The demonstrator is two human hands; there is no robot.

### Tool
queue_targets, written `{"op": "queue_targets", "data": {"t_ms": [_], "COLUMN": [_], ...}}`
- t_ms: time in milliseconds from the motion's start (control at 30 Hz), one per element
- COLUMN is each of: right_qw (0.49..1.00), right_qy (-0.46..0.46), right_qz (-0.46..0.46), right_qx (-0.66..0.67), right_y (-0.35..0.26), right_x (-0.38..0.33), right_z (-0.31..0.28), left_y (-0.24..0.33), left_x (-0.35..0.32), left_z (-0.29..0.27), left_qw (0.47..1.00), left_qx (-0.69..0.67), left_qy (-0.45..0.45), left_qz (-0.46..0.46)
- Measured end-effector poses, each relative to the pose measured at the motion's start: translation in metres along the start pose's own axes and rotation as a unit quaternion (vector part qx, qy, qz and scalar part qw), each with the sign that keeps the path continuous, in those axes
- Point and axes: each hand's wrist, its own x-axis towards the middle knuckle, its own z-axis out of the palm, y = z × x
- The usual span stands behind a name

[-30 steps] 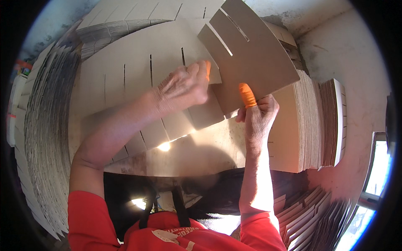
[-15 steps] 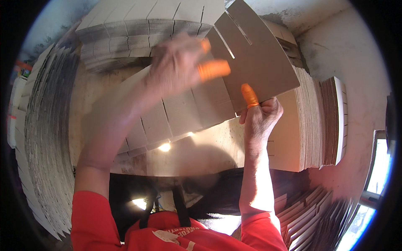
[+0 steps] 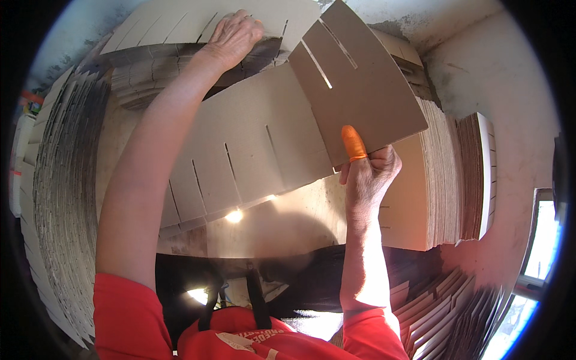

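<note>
My right hand (image 3: 370, 177), an orange cot on its thumb, pinches the near edge of a slotted brown cardboard sheet (image 3: 367, 84). Behind and left of that sheet stretches a long, lighter slotted cardboard strip (image 3: 252, 141), its right end meeting the sheet at my right fingers. I cannot tell whether the two are joined. My left hand (image 3: 237, 39) reaches to the far stack of slotted cardboard (image 3: 159, 72), fingers curled over the near edge of its top strip (image 3: 171, 27). That edge looks slightly raised, with a dark shadow beneath. The left fingertips are mostly hidden.
A tall stack of cardboard strips (image 3: 66, 198) lines the left side. Upright cardboard sheets (image 3: 441, 180) stand in a row at the right. More cardboard pieces (image 3: 435, 312) lean at lower right, near a window (image 3: 534, 252). The pale tabletop (image 3: 282, 225) shows bright light spots.
My left hand has moved from over the long strip up to the far stack, whose top strip now sits a little nearer and raised. My right hand keeps its pinch almost unmoved.
</note>
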Motion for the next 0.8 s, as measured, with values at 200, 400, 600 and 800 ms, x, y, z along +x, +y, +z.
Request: {"op": "queue_targets", "data": {"t_ms": [200,400,600,800], "right_qw": [1.0,1.0,1.0,1.0], "right_qy": [-0.002,-0.002,-0.003,-0.005], "right_qz": [-0.007,-0.002,-0.006,0.0], "right_qx": [-0.009,-0.014,-0.012,-0.014], "right_y": [0.004,-0.001,0.002,-0.001], "right_x": [0.001,-0.002,-0.002,-0.001], "right_z": [0.0,0.001,0.001,0.001], "left_y": [-0.018,-0.005,0.022,0.049], "left_x": [-0.001,0.007,0.005,-0.019], "left_z": [-0.007,-0.025,-0.036,-0.051], "left_qw": [0.986,0.988,0.994,0.993], "left_qx": [-0.115,0.013,0.089,0.047], "left_qy": [0.112,0.141,0.054,0.0], "left_qz": [0.052,0.066,0.045,0.104]}}
